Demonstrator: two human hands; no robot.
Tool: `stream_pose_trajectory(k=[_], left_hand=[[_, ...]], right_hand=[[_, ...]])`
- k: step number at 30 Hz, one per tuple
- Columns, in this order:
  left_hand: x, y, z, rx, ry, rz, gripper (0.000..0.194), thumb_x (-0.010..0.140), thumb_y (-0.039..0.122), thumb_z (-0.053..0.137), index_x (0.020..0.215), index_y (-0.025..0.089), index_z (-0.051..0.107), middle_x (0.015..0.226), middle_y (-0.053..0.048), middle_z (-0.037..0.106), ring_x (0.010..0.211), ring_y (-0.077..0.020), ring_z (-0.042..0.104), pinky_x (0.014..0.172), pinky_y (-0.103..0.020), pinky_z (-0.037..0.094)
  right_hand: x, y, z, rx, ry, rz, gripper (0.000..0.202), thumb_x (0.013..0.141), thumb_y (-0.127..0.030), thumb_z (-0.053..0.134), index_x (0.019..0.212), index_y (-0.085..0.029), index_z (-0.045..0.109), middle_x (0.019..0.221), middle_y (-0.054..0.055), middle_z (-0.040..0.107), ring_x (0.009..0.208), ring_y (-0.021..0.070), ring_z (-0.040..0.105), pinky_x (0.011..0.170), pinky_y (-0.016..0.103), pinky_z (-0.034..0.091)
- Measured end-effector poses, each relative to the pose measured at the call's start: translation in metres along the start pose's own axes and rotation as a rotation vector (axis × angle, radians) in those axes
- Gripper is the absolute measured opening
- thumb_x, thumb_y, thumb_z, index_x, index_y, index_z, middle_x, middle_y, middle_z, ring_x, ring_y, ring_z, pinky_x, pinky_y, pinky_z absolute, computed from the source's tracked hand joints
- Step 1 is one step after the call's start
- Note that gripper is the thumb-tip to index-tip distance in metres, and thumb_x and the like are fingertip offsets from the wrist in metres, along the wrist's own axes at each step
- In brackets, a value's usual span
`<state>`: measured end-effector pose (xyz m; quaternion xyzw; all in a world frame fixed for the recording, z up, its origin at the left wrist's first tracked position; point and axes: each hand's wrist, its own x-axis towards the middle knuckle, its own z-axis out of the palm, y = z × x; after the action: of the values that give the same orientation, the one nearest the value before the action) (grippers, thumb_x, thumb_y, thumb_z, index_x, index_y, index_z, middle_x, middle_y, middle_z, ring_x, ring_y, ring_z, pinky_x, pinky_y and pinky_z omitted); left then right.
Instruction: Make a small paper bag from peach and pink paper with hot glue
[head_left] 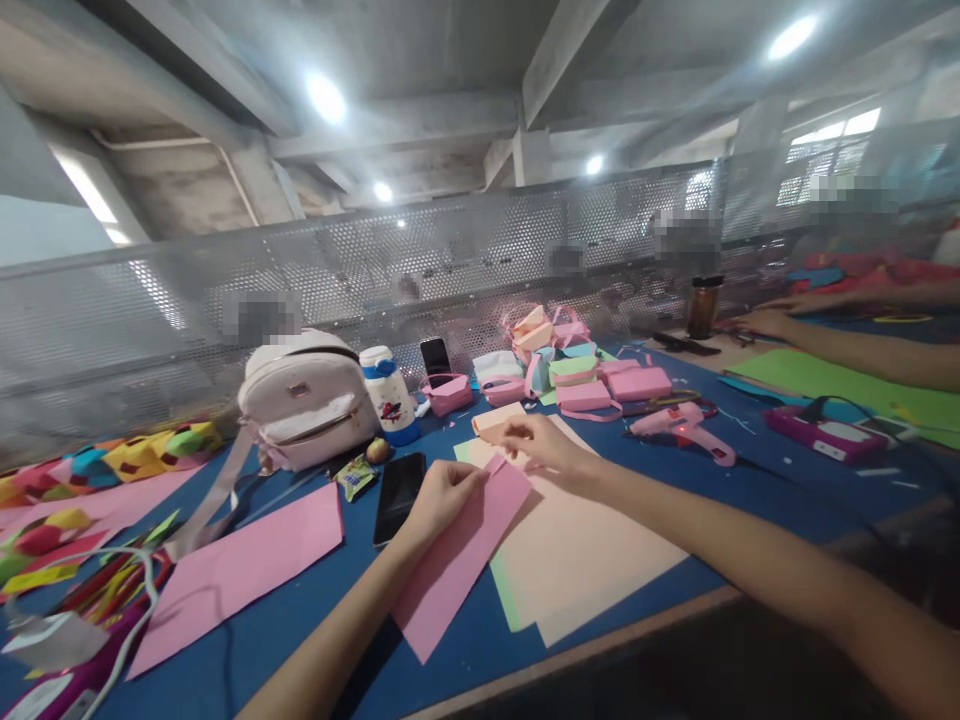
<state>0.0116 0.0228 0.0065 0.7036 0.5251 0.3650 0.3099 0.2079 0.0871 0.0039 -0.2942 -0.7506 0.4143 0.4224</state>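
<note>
My left hand (442, 492) pinches the upper end of a strip of pink paper (465, 565), which slants down toward the table's front edge. A narrow fold shows at that upper end. Just to the right, my right hand (544, 448) hovers over the peach sheets (592, 545) with its fingers drawn together by the strip's upper corner. What those fingertips hold, if anything, is too small to make out. A curled peach flap (495, 425) lies beside them. Pale green paper (504, 590) peeks out under the peach sheets.
Left of me are a black phone (399, 498), a larger pink sheet (247, 565), a white backpack (307, 400) and a bottle (388, 395). Small pink paper bags (637, 382) stand behind. A pink glue gun (679, 428) lies right; another person's arm (832, 345) reaches in beyond.
</note>
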Motion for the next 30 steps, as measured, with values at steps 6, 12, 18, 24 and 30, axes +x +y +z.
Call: stream_pose_trajectory(k=[6, 12, 18, 24, 30], left_hand=[[-0.001, -0.001, 0.002, -0.045, 0.064, -0.013, 0.051, 0.077, 0.059, 0.057, 0.053, 0.014, 0.055, 0.049, 0.004, 0.032, 0.05, -0.0089, 0.028, 0.047, -0.023, 0.016], [-0.003, 0.003, 0.004, -0.108, 0.061, -0.016, 0.057, 0.074, 0.066, 0.059, 0.054, 0.013, 0.056, 0.051, 0.003, 0.039, 0.051, -0.0087, 0.03, 0.046, -0.021, 0.019], [-0.003, 0.002, 0.003, -0.134, 0.053, -0.021, 0.058, 0.074, 0.067, 0.059, 0.051, 0.014, 0.052, 0.049, 0.004, 0.035, 0.048, -0.0072, 0.026, 0.046, -0.021, 0.017], [0.0, 0.0, 0.001, -0.137, 0.064, -0.007, 0.057, 0.073, 0.064, 0.061, 0.048, 0.015, 0.047, 0.049, 0.004, 0.033, 0.048, -0.007, 0.025, 0.047, -0.022, 0.016], [0.002, -0.002, 0.001, -0.13, 0.083, -0.006, 0.056, 0.07, 0.064, 0.062, 0.045, 0.014, 0.048, 0.047, 0.004, 0.034, 0.047, -0.007, 0.026, 0.047, -0.022, 0.015]], right_hand=[[0.004, 0.001, -0.003, 0.065, 0.063, 0.0, 0.028, 0.081, -0.047, 0.062, 0.079, -0.019, 0.061, 0.072, 0.001, 0.06, 0.065, 0.0151, 0.055, 0.056, 0.024, 0.041], [-0.004, -0.002, 0.017, 0.101, 0.016, -0.041, 0.032, 0.079, -0.047, 0.066, 0.069, -0.016, 0.064, 0.071, 0.001, 0.062, 0.068, 0.0157, 0.056, 0.062, 0.026, 0.042], [0.014, 0.008, -0.01, 0.081, 0.094, -0.087, 0.032, 0.078, -0.048, 0.066, 0.072, -0.017, 0.063, 0.071, 0.0, 0.063, 0.068, 0.0162, 0.057, 0.064, 0.027, 0.043], [0.025, 0.02, -0.028, 0.018, 0.142, -0.133, 0.028, 0.084, -0.043, 0.067, 0.076, -0.016, 0.063, 0.074, 0.0, 0.064, 0.072, 0.0161, 0.06, 0.07, 0.03, 0.048], [0.029, 0.032, -0.035, -0.064, 0.139, -0.152, 0.021, 0.094, -0.033, 0.062, 0.09, -0.013, 0.064, 0.087, 0.001, 0.066, 0.078, 0.0155, 0.064, 0.074, 0.034, 0.054]])
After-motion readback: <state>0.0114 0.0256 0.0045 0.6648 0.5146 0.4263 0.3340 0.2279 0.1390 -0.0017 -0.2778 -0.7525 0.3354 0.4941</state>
